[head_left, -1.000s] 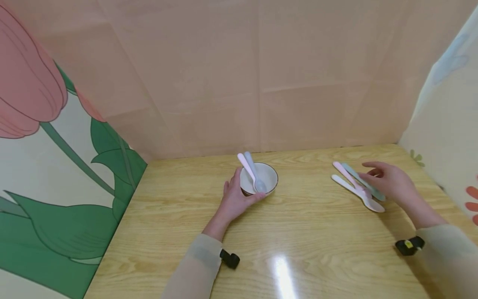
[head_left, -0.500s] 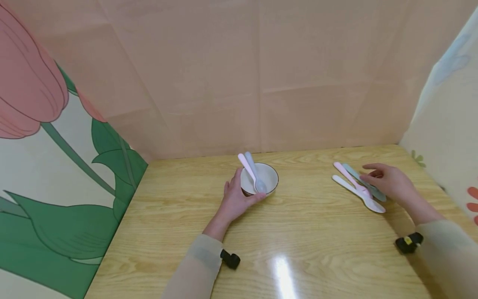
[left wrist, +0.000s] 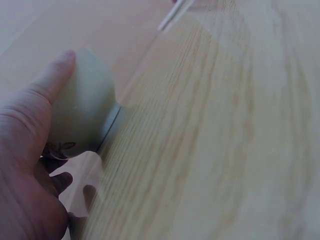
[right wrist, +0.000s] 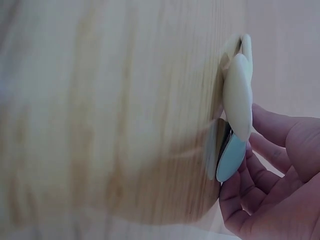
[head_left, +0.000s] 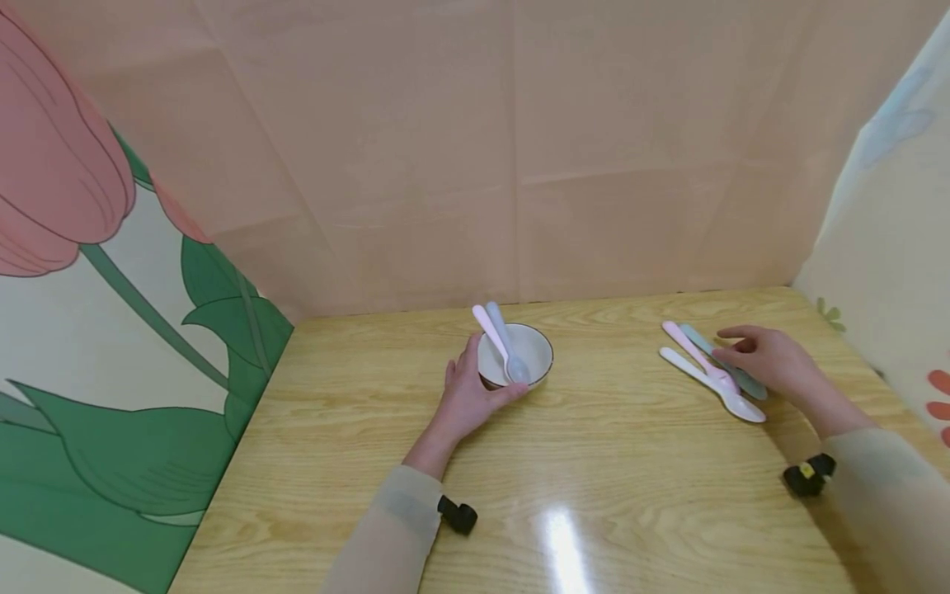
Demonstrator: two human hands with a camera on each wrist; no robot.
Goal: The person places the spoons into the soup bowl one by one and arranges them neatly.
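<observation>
At the cutlery [head_left: 703, 362] the right hand [head_left: 773, 360] curves, hold unclear; left hand [head_left: 469, 396] grips bowl [head_left: 536, 351].

A wood-grain table [head_left: 297, 470] bears a white bowl [head_left: 538, 353] and some overlapping cutlery [head_left: 735, 403].

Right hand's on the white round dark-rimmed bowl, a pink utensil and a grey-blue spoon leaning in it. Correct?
Wrong hand: the head view shows the left hand on the white round bowl, the pink utensil and grey-blue spoon leaning in it.
</observation>
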